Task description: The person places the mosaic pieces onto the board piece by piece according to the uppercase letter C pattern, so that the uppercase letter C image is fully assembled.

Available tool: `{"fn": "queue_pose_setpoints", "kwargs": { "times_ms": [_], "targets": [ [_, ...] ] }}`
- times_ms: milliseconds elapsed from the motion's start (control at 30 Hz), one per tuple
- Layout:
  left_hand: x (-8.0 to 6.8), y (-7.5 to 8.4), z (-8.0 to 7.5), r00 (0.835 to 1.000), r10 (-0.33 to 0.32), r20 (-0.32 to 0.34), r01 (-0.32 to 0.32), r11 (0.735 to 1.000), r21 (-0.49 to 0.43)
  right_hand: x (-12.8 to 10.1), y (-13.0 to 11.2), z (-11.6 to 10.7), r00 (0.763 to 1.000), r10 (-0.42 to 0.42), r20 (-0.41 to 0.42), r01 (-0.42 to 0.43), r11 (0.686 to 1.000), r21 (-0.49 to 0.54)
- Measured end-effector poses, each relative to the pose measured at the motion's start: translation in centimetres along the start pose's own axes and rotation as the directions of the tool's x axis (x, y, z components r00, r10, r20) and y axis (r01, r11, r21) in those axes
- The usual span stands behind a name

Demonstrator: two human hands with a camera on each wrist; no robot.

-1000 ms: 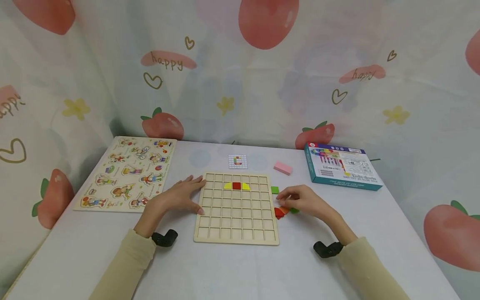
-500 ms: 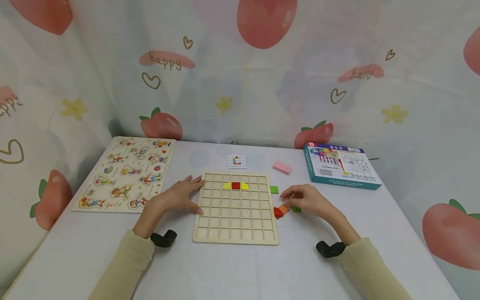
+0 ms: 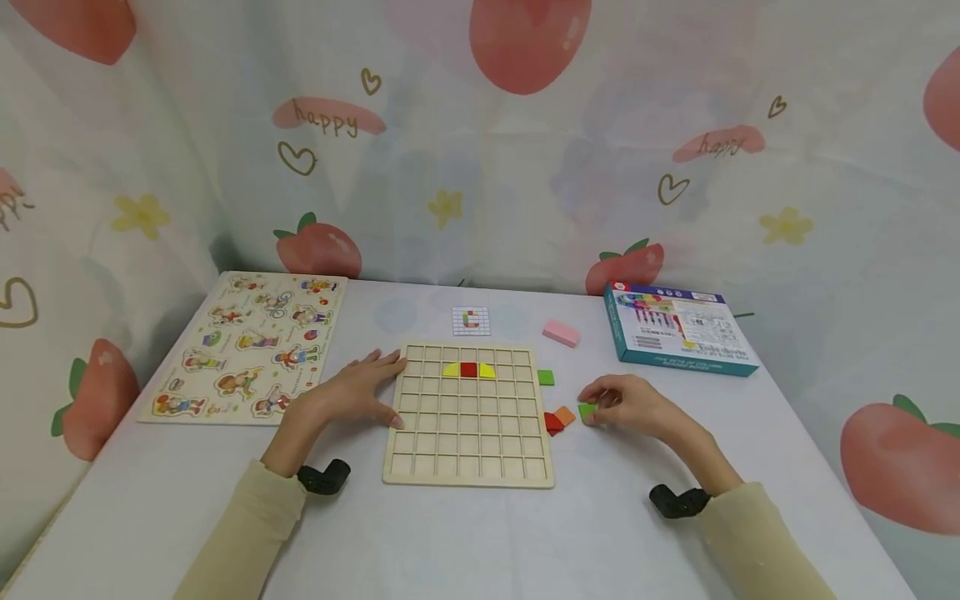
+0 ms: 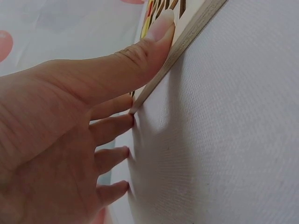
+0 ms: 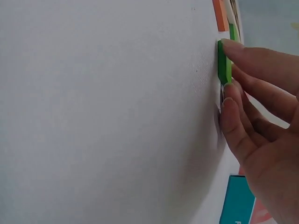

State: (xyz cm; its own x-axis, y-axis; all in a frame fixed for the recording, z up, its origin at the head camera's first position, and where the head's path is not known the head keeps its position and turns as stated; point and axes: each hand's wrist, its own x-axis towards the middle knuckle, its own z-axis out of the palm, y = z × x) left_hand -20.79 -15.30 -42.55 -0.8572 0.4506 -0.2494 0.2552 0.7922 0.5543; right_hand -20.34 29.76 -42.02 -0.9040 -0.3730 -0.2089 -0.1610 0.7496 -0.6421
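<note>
Fruit-printed curtain (image 3: 487, 242) enclosed the far and left sides of a white-covered table (image 3: 465, 542), at which a person worked with both bare hands. At the centre lay a wooden board (image 3: 468, 445) divided into square cells. In its second row from the far edge, a red square (image 3: 468, 370) occupied the middle cell, flanked by a left yellow piece (image 3: 452, 371) and a right yellow piece (image 3: 487, 371), each with one curved side.

The left hand (image 3: 349, 397) was spread and unclenched at the board's left edge; as the left wrist view showed, its thumb (image 4: 161, 30) rested on the rim while the other fingertips reached down beside it. The right hand (image 3: 626, 405) pinched a green tile (image 5: 222, 60) between thumb and fingers, on the table to the right of the board and apart from it.

Between this tile and the board lay an orange tile (image 3: 566, 416) and, nearer the board, red pieces (image 3: 553, 423), whose number could not be told. A second green tile (image 3: 546, 377) lay just beside the board's right edge, farther from the person. Beyond the board were a gridded card (image 3: 471, 321) bearing a small coloured figure and, to its right, a pink block (image 3: 561, 333). A picture puzzle (image 3: 247, 350) lay at the far left, a flat box (image 3: 681, 329) at the far right.
</note>
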Motion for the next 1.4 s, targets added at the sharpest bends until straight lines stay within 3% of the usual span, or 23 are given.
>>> {"fn": "queue_pose_setpoints", "kwargs": {
  "times_ms": [200,400,833,1100,1400],
  "targets": [
    [-0.1,-0.3,-0.1,1.000,0.021,-0.013,-0.021,1.000,0.010,0.1,-0.2,0.4,1.000,-0.005,-0.024,0.004,0.999,-0.051],
    [0.0,-0.5,0.1,1.000,0.021,-0.008,-0.021,1.000,0.004,0.1,-0.2,0.5,0.999,0.007,-0.036,-0.008,0.999,-0.036],
    [0.0,-0.6,0.1,1.000,0.026,-0.014,-0.026,1.000,-0.001,0.7,0.1,0.5,0.999,0.012,-0.041,-0.008,0.995,0.102],
    [0.2,-0.5,0.1,1.000,0.024,-0.002,-0.024,1.000,0.004,1.1,-1.4,1.1,0.998,-0.060,-0.019,0.062,0.975,0.213],
    [0.2,-0.5,0.1,1.000,0.014,0.005,-0.014,1.000,0.006,2.5,-3.2,2.2,0.997,-0.079,0.023,0.069,0.954,0.291]
  ]
}}
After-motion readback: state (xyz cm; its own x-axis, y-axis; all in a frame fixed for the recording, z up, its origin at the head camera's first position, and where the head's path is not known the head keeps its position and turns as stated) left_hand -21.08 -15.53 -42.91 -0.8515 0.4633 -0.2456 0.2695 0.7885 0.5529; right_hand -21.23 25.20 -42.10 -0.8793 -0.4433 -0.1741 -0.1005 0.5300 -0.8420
